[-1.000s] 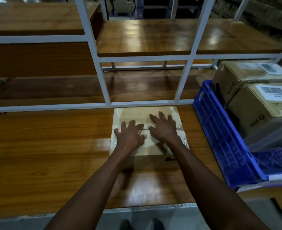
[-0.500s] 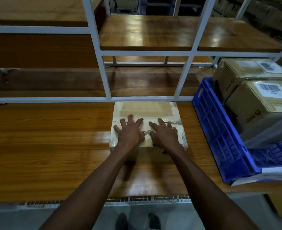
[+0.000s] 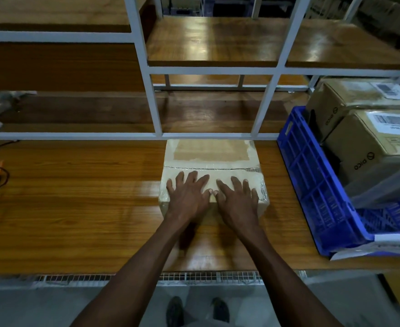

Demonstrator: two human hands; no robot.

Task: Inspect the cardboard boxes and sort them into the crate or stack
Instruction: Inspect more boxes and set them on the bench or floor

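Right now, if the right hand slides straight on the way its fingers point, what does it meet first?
Probably the taped seam across the cardboard box, then the white shelf rail behind it. The right hand lies flat on the box.

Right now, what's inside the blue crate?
Two cardboard boxes sit in the blue crate: a near box and a far box, each with a barcode label on top. The crate floor beneath them is hidden, and its right part runs out of view.

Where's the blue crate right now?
In the head view, the blue crate sits at the right end of the wooden table, right of the taped box under both hands, holding two cardboard boxes.
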